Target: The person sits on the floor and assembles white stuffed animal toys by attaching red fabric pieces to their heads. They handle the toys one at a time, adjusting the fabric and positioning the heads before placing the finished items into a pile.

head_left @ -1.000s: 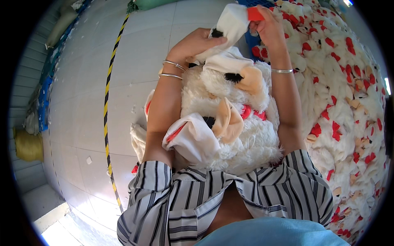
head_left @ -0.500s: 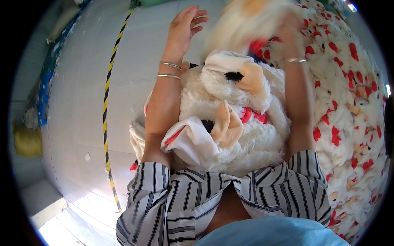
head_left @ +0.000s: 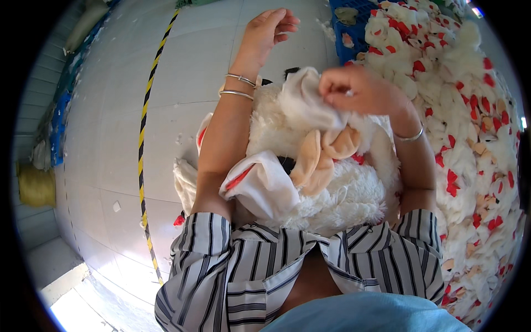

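A heap of white fluffy plush skins (head_left: 343, 193) lies against my front, with peach and white fabric flaps and red and black bits. My right hand (head_left: 362, 91), slightly blurred, hovers over its far part with fingers curled closed. Beside those fingers is a white fabric flap (head_left: 310, 99); I cannot make out whether they grip anything. Beyond the heap, my left hand (head_left: 272, 30) is raised over the floor, fingers loosely bent and a little apart, holding nothing. A peach flap (head_left: 312, 163) and a white flap with red lining (head_left: 263, 185) lie on the near part.
To the right spreads a large pile of similar white plush pieces (head_left: 459, 144) with red and peach parts. A blue plastic crate or pallet (head_left: 348, 44) stands at its far end. Yellow-black striped tape (head_left: 145, 122) runs along the grey floor (head_left: 116, 149); a yellow bundle (head_left: 37, 185) sits far left.
The blurred white plush piece by my right hand has left it; a blurred white shape now shows over the right pile. My right hand has come back over the heap. My left fingers have curled more.
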Demonstrator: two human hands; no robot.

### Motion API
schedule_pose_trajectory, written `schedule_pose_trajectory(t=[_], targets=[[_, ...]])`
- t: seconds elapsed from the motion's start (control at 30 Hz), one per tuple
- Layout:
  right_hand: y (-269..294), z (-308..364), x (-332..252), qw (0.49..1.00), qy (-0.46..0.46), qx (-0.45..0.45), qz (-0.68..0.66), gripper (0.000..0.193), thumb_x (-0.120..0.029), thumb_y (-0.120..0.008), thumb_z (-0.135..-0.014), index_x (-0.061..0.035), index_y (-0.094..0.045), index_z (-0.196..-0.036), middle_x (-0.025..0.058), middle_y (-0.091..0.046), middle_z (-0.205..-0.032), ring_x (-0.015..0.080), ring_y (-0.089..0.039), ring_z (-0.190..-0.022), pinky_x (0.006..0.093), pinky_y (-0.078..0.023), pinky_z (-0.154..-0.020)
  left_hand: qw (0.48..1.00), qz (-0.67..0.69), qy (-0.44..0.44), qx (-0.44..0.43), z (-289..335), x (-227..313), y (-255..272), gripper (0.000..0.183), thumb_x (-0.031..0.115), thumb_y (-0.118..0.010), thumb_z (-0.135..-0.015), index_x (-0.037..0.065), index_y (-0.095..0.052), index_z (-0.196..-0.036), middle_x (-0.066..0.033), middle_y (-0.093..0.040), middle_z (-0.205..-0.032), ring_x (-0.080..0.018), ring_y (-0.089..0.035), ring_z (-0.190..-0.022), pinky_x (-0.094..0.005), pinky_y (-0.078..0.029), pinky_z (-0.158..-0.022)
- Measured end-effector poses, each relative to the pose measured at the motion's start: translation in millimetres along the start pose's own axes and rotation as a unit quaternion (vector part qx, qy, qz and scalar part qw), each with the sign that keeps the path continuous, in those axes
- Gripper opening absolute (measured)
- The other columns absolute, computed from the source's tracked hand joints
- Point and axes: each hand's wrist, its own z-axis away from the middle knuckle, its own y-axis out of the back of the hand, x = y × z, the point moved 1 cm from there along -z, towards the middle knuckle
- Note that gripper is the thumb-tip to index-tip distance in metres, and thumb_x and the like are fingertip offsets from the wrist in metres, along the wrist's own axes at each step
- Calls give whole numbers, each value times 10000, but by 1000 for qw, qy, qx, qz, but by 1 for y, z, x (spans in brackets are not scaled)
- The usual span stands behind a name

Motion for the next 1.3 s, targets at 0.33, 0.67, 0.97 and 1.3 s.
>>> schedule_pose_trajectory(t=[0.33, 0.67, 0.97, 1.3], targets=[[2, -13, 37, 996, 16, 87, 15, 278, -219, -688, -860, 1, -595, -1003, 55, -622, -835, 139, -586, -791, 309, -479, -724, 994, -70, 31, -75, 6, -9, -2, 283, 306, -542, -981, 71, -658, -1088, -47, -705, -1014, -115, -643, -883, -250, -495, -767], [173, 5, 113, 728, 115, 626, -256, 164, -199, -585, -928, -53, -657, -917, 25, -634, -788, 114, -583, -663, 268, -480, -607, 987, -99, 37, -119, 9, -8, -11, 403, 390, -553, -971, 72, -598, -1214, -58, -682, -1106, -135, -634, -972, -266, -489, -832], [37, -100, 49, 829, 185, 478, -222, 155, -192, -670, -883, -55, -677, -955, 15, -648, -838, 49, -583, -752, 223, -479, -669, 995, 93, 7, 35, 22, 28, -46, 397, 354, -575, -948, 63, -565, -1219, -61, -652, -1009, -153, -623, -857, -292, -513, -753], [1, -115, 40, 892, 227, 345, -186, 205, -220, -633, -901, -30, -608, -974, 14, -631, -882, 90, -566, -819, 246, -461, -721, 993, -27, -112, -29, -2, -28, 20, 427, 372, -576, -944, 52, -545, -1227, -60, -618, -1175, -203, -605, -1075, -379, -511, -909]])
